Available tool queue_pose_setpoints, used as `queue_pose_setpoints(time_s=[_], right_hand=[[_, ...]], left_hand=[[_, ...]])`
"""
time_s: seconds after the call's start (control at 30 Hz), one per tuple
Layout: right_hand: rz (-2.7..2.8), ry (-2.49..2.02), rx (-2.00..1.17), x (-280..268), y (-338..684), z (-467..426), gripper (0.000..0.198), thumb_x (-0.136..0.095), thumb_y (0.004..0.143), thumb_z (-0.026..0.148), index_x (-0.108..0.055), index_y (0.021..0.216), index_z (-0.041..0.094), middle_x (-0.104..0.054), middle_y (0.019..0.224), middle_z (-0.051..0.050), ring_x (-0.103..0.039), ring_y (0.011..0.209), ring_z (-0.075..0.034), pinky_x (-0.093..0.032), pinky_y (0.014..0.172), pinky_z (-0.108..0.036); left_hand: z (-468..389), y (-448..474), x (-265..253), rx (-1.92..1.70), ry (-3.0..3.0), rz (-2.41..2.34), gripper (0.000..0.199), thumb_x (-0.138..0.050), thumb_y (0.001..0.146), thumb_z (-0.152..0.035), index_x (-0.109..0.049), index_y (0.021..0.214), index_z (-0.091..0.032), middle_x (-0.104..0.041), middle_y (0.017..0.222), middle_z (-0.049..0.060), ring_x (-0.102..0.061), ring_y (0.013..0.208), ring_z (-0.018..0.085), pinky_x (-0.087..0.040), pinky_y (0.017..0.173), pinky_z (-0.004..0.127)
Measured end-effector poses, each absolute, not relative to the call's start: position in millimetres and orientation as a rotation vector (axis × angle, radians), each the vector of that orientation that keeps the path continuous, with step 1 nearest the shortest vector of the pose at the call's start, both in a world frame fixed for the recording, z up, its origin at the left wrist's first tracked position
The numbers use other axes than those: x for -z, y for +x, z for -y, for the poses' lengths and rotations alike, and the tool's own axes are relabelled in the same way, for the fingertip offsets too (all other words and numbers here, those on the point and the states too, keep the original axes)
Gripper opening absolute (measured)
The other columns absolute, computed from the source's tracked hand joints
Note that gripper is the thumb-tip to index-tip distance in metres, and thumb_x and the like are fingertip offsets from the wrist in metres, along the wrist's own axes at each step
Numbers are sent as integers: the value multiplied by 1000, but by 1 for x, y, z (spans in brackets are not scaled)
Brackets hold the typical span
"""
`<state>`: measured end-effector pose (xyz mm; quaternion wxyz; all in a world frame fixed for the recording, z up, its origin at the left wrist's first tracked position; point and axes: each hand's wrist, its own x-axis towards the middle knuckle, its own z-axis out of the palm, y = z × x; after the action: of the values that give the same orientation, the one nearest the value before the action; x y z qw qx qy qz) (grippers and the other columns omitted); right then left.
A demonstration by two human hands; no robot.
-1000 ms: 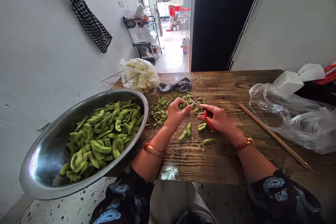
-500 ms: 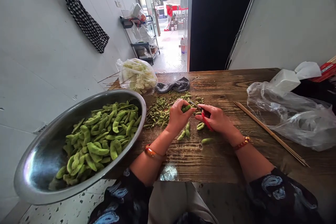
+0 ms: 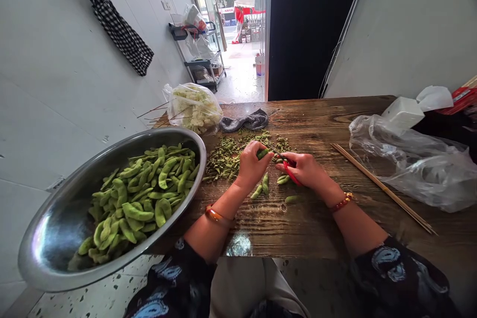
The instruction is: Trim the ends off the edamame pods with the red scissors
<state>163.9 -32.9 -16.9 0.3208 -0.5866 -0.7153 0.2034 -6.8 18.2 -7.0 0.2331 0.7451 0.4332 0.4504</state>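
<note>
Between the thumb and fingers of my left hand [image 3: 251,164] is a green edamame pod [image 3: 263,153]. My right hand [image 3: 306,169] grips red-handled scissors [image 3: 291,173], whose blades point up and left toward the pod's end. Under and near my hands, several loose pods [image 3: 265,184] lie on the wooden table [image 3: 316,228]. A heap of small green-brown trimmings [image 3: 227,156] spreads beyond my left hand. To my left, a wide steel bowl [image 3: 48,238] tilts toward me, with many pods [image 3: 137,211] in it.
Behind the trimmings lie a grey cloth [image 3: 246,120] and a plastic bag of cauliflower [image 3: 196,109]. On the right are wooden skewers [image 3: 383,189], a crumpled clear plastic bag [image 3: 417,169] and a white tissue pack [image 3: 404,113]. A shelf cart [image 3: 203,59] stands by the doorway.
My right hand has turned slightly, and more of the red scissor handle shows. The left hand still holds the pod in about the same place. The whole view has shifted a little.
</note>
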Motion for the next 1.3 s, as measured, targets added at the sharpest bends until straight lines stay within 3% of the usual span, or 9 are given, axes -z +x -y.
queue_pose_setpoints(time_s=[0.1,0.23,0.37,0.5,0.57,0.67,0.87,1.13,1.3], right_hand=[[1888,-1541,-533,17,165,32,44,-56,83,55,-72,93,15,-59,59,0,-49,55,-13,-35,55,-25],[1742,-1567,-550,18,166,32,52,-59,79,57,-70,105,13,-62,63,-1,-49,55,-13,-36,53,-24],[1610,-1550,-537,18,169,31,57,-59,78,60,-70,109,12,-61,64,-1,-48,56,-13,-36,52,-23],[1560,-1545,-538,18,171,29,59,-59,78,61,-69,110,13,-61,66,-2,-48,58,-13,-37,53,-23],[1579,-1530,-524,17,170,30,58,-59,79,60,-69,110,13,-60,65,-1,-48,57,-13,-37,53,-23],[1609,-1502,-504,17,169,29,56,-57,80,59,-69,109,13,-58,63,0,-48,56,-13,-36,52,-23],[1626,-1509,-499,19,168,27,54,-55,82,57,-68,110,13,-60,63,0,-49,56,-13,-38,53,-24],[1636,-1516,-500,19,166,27,57,-56,80,58,-67,111,12,-66,70,-4,-55,60,-16,-42,55,-26],[1629,-1514,-505,21,167,27,58,-56,81,59,-67,113,12,-68,73,-5,-56,61,-17,-44,57,-27]], left_hand=[[-21,-8,7,-1209,2061,-1205,16,-68,71,-18,-52,68,-19,-53,72,-1,-50,72,13,-40,72,26],[-27,-13,9,-1163,1910,-1153,7,-62,75,-22,-57,72,-18,-57,69,-1,-52,67,12,-41,64,24],[-32,-19,11,-966,1583,-1024,17,-56,81,-33,-57,78,-16,-53,58,-3,-51,48,9,-37,47,20],[-31,-28,3,-677,1421,-874,21,-62,75,-35,-58,80,-14,-52,58,-3,-51,45,8,-35,42,19],[-32,-32,-2,-547,1513,-865,24,-64,73,-36,-63,82,-14,-50,58,-4,-44,42,6,-29,40,18],[-34,-37,-3,-436,1857,-952,20,-67,69,-34,-66,70,-15,-47,51,-5,-35,44,5,-24,43,19],[-29,-33,7,-246,2327,-1125,25,-76,57,-36,-59,51,-19,-49,49,-3,-35,47,9,-22,47,23],[-18,-27,4,-194,2418,-1171,9,-66,58,-18,-60,52,-20,-56,56,0,-42,53,11,-27,51,23],[-22,-29,-2,-374,2194,-1090,8,-62,65,-21,-60,58,-17,-53,54,-2,-42,51,9,-27,49,22]])
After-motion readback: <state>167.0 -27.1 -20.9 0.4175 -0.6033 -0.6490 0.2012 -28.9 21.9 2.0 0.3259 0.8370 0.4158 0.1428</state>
